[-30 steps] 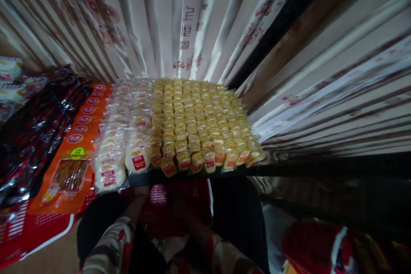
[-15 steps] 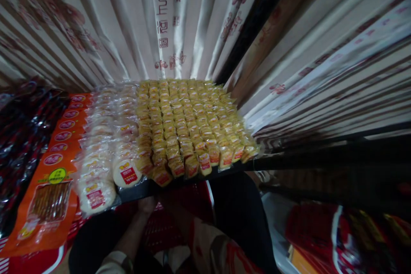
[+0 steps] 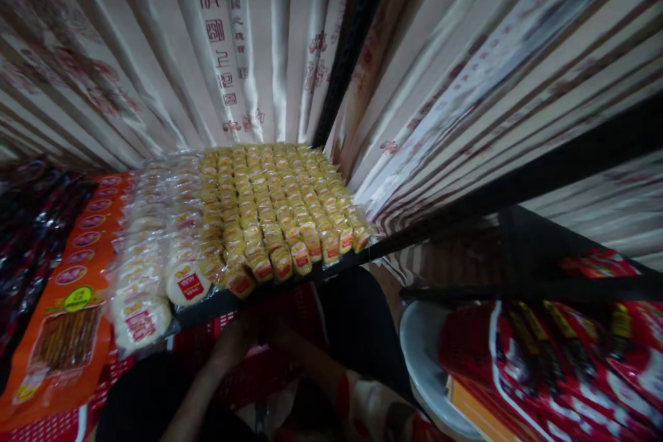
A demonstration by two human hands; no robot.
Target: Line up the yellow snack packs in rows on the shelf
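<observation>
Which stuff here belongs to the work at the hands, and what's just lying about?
Likely in the work:
- left hand and right hand; grip too dark to tell
- red basket around them
- yellow-wrapped packets, nearest above

Seemingly just there:
- round white packets
- orange packets
- dark packets
- red packets
- printed curtain

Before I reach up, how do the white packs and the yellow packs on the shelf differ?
Shape: the white packs are round; the yellow packs are oblong.
Size: each front white pack is wider than a front yellow one.
Rows: the white packs fill two rows front to back, the yellow packs many more.
Shared: both sit on the shelf in shiny clear wrapping, with red labels showing at the front.
</observation>
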